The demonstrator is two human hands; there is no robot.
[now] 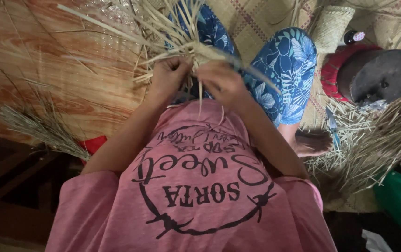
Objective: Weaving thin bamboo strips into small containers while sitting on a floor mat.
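between your hands: the bundle of straw strips (195, 49) sits right at the grip, over your lap, loose ends fanning up and away from your knuckles
left hand (168, 77): your fingers are curled tight around the near end of the bundle, pinching strips
right hand (223, 81): clenched on the same bundle too, just beside the left, nearly touching it
under the grip: your blue leaf-print trousers (286, 70), knees drawn up
left of the grip: wood-grain floor (46, 56) with a loose tuft of dry straw (41, 128) well apart from your hands
right of the grip: a dark round lid (377, 74), a small woven basket (331, 25) and a heap of cut straw (377, 140), all out of reach of the grip
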